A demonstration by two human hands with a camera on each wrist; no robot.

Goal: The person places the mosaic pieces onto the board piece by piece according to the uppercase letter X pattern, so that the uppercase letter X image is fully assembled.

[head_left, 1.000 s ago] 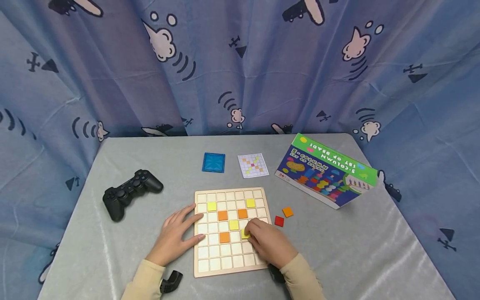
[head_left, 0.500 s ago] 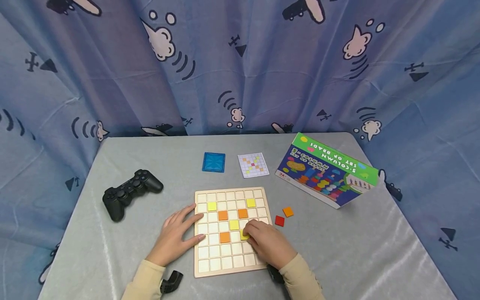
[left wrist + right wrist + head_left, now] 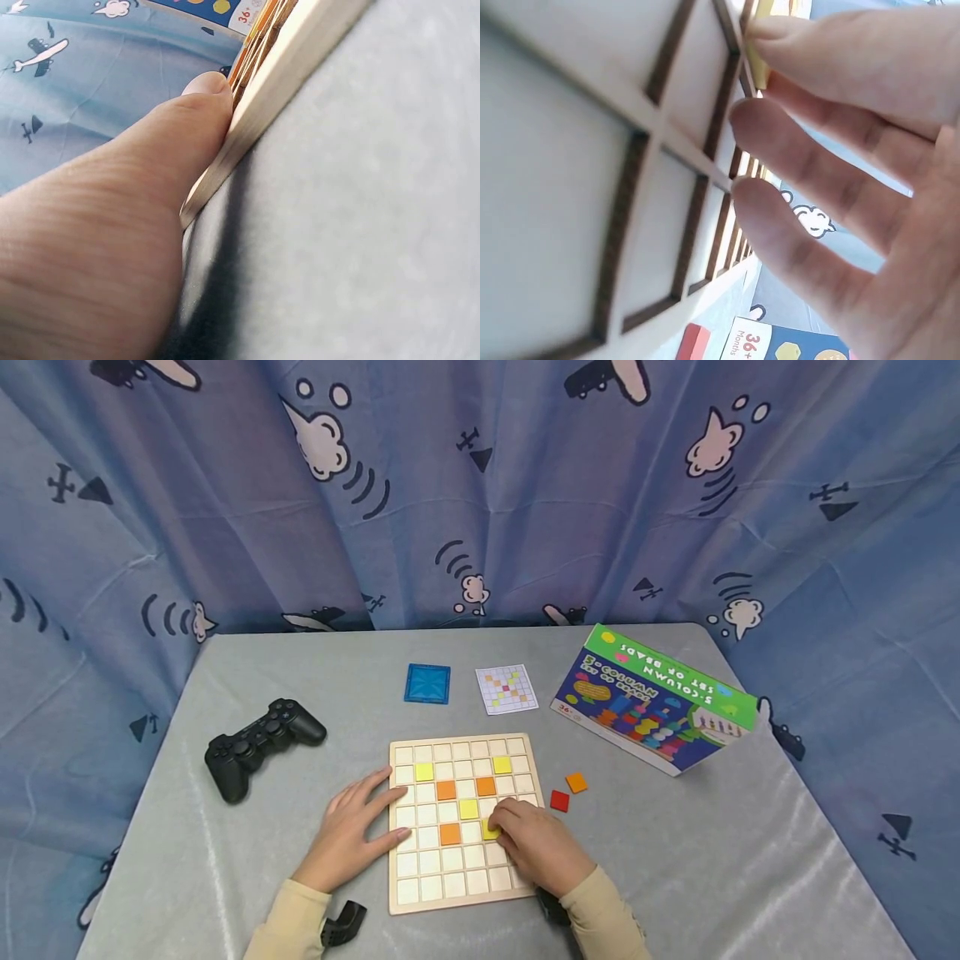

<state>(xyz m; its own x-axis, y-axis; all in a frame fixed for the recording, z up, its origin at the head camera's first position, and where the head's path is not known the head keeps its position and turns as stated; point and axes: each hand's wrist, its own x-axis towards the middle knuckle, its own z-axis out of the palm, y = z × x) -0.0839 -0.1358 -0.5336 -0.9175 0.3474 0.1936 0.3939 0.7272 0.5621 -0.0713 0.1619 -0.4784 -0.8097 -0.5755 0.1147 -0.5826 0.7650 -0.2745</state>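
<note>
1. Step in hand, as a judgement: a yellow tile [image 3: 490, 829] is being seated in a cell of the wooden grid board [image 3: 459, 893], in the row just below the centre yellow tile.
2. Right hand [image 3: 542, 847]: it lies over the right half of the board. Its fingers [image 3: 832, 56] are curled and pinch the yellow tile at the edge, the tile sitting directly under the fingertips and against the grid ribs. Whether the tile is fully down in its cell cannot be told.
3. Left hand [image 3: 351, 835]: flat on the tabletop [image 3: 750, 843], fingers straight and spread, holding nothing. The thumb [image 3: 191, 127] presses against the left edge of the board, bracing it.
4. Tiles already seated: two yellow, three orange, all ahead of and to the left of the right fingers.
5. Loose tiles: a red tile [image 3: 558, 801] and an orange tile [image 3: 576, 783] lie on the tabletop just right of the right fingers, apart from the board.
6. Reference: a pattern card [image 3: 507, 689] lies beyond the board, well ahead of both hands.
7. Next move, as a judgement: press the yellow tile flush, release it, then reach right for a loose tile while the left hand braces the board.
</note>
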